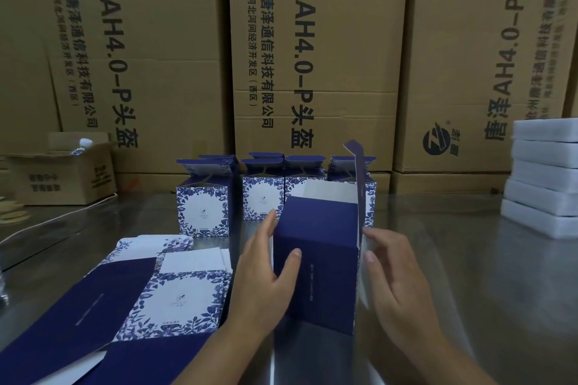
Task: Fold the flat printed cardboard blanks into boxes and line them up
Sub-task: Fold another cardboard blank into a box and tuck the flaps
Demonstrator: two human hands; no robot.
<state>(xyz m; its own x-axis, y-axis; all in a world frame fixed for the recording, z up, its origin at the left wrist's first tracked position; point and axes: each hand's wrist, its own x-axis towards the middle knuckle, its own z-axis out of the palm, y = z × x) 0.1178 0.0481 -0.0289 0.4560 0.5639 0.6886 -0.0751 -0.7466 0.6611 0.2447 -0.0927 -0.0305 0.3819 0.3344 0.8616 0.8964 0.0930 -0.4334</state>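
Left hand (266, 272) clasps a half-formed blue box (316, 259), thumb on front; right hand (397, 278) pinches its side panel

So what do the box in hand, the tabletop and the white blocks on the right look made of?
Box: thin cardboard, matte navy print outside, plain white inside, creased sharply at its folds. Tabletop: likely stainless steel, grey with dull blurred reflections. White blocks: possibly foam, matte with soft edges; hard to tell.

place: warehouse packing area | evidence: stacked shipping cartons (316, 56), steel table (469, 259), folded boxes (205, 197)
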